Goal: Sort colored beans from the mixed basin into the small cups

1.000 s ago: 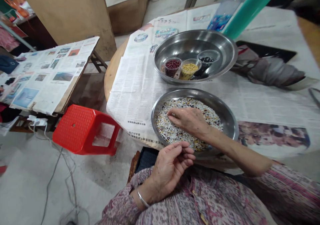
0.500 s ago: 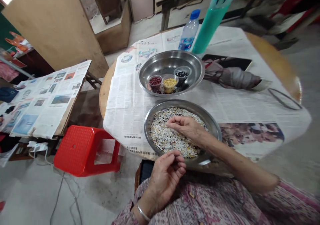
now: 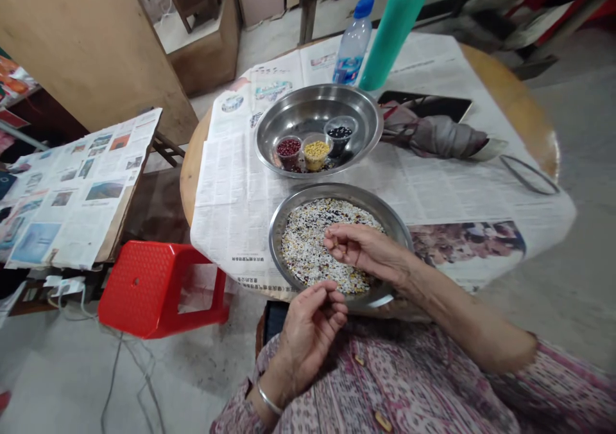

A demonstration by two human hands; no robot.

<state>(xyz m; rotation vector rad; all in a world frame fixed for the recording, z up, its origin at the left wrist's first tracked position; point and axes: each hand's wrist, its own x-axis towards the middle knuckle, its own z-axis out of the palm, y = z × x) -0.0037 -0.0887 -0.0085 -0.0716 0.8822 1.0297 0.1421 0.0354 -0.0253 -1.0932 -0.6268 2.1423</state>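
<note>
A steel basin (image 3: 276, 254) at the near edge of the table holds a mix of white grains and red, yellow and black beans (image 3: 304, 244). Above this mix is my right hand (image 3: 368, 251), its fingertips drawn together in a pinch; anything between them is too small to name. My left hand (image 3: 310, 331) is turned palm up by the basin's near rim, fingers curled in, and what it holds, if anything, is hidden. Behind stands a second steel basin (image 3: 308, 110) with small clear cups of red beans (image 3: 289, 149), yellow beans (image 3: 316, 151) and black beans (image 3: 339, 136).
Newspaper (image 3: 226, 196) covers the round table. A water bottle (image 3: 353, 42) and a tall teal bottle (image 3: 399, 33) stand at the back. To the right lie a folded umbrella (image 3: 433, 135) and a dark flat object (image 3: 452, 105). A red stool (image 3: 144, 286) is at left.
My right hand has lifted slightly from the mix and its fingers have curled in more. My left hand stays by the near rim. The whole view has shifted a little.
</note>
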